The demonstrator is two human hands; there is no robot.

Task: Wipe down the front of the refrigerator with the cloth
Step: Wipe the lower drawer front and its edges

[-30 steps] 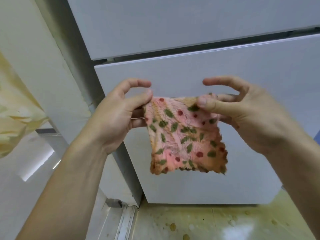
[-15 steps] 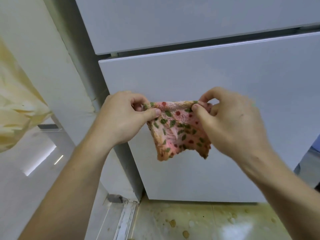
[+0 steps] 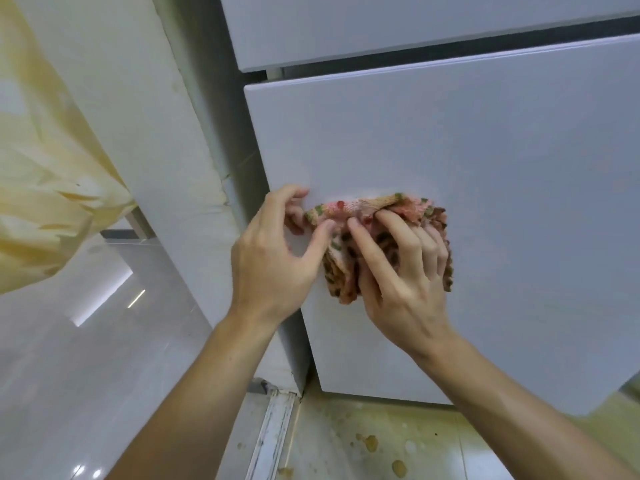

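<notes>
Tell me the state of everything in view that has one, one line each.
lower refrigerator door: closed.
upper refrigerator door: closed.
cloth: bunched, held against the lower refrigerator door.
left hand: pinches the cloth's left end.
right hand: fingers curled over the cloth, pressing it to the door.
floor: spotted with brown stains.

Two bare hands close together, forearms extended

The left hand [image 3: 277,251] pinches the edge of the cloth [image 3: 363,206] between thumb and curled fingers. Just right of it, the right hand [image 3: 401,271] grips the bunched folds, fingers bent (knuckles outward), the two thumbs nearly touching.
</notes>
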